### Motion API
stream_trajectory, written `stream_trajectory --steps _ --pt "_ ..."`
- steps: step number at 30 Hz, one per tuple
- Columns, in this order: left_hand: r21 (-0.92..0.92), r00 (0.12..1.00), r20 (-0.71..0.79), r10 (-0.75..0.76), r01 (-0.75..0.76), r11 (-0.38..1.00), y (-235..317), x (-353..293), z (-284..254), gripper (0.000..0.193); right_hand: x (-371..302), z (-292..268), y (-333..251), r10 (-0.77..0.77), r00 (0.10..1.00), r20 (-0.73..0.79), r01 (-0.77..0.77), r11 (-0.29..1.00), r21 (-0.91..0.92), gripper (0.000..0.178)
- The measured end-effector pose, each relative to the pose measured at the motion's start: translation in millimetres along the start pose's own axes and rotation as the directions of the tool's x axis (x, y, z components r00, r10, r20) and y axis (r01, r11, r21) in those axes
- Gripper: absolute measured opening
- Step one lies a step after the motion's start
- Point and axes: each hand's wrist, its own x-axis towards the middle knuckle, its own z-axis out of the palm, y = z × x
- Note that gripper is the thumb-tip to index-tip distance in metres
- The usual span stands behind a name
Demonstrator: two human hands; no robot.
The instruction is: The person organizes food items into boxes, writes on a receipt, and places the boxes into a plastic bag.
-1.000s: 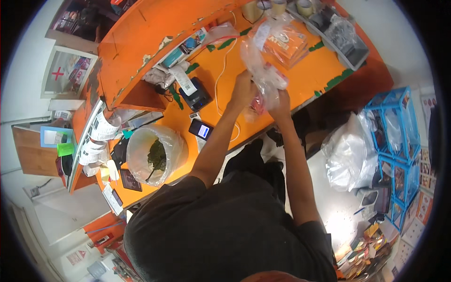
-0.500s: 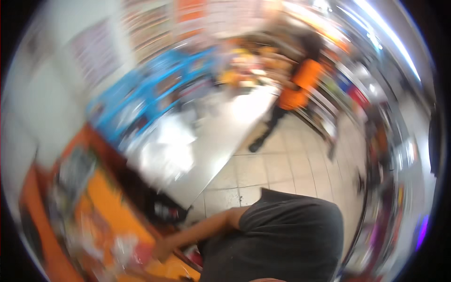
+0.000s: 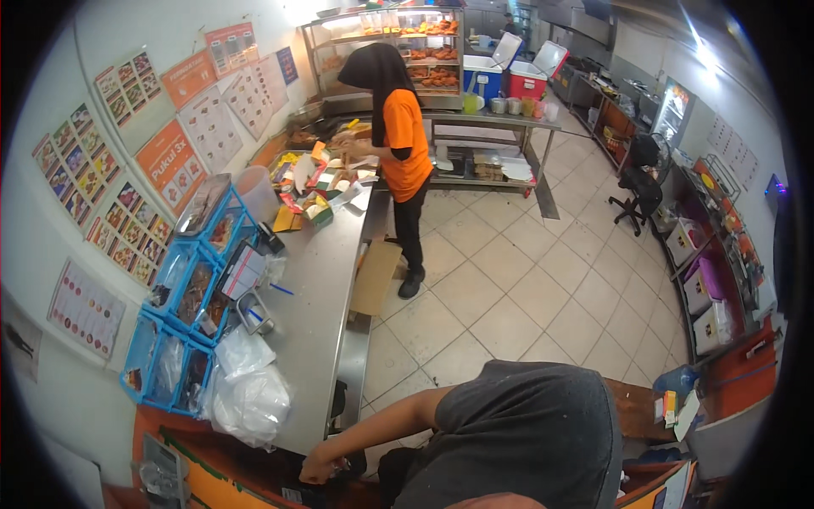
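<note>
My left hand (image 3: 318, 468) reaches out at the lower left, its arm bare below a dark grey sleeve (image 3: 526, 407). The fingers curl downward and look closed; whatever is in them, if anything, is hidden. Just beneath lies a dark space between the steel table's near end and an orange counter (image 3: 212, 490). Close by on the steel table (image 3: 309, 339) sit white plastic bags (image 3: 248, 399), beside blue crates (image 3: 191, 297) holding packets. A small steel container (image 3: 254, 312) stands behind the bags. No part of my right hand shows.
A co-worker in an orange shirt (image 3: 405, 136) stands along the table, hands over yellow, red and green food boxes (image 3: 318, 182). A cardboard piece (image 3: 376, 276) leans by the table. Farther back are a glass food cabinet (image 3: 432, 55), coolers (image 3: 530, 81) and an office chair (image 3: 640, 191).
The view has swung and sharpened from blur. My left hand was over the orange counter near reddish and clear items; now it is by the steel table's near end.
</note>
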Motion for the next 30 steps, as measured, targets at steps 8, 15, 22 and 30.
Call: stream_trajectory --steps 8,15,22,30 --pt "-0.040 0.991 -0.121 -0.062 0.057 0.998 -39.0 22.7 -82.0 0.031 188.4 -19.1 -123.8 -0.509 0.853 -0.114 0.480 0.851 -0.214 0.025" --pt "-0.091 0.959 -0.229 -0.164 0.147 0.985 -77.9 37.0 -153.6 0.036 269.7 37.1 -204.0 -0.695 0.718 -0.043 0.680 0.713 -0.171 0.025" --pt "-0.113 0.948 -0.262 -0.181 0.156 0.981 -93.9 46.2 -194.4 0.041 288.4 53.7 -217.8 -0.675 0.738 -0.013 0.666 0.731 -0.152 0.024" --pt "-0.124 0.927 -0.323 -0.190 0.157 0.980 -96.3 42.2 -233.7 0.047 298.6 0.5 -245.7 -0.688 0.725 -0.028 0.663 0.708 -0.246 0.024"
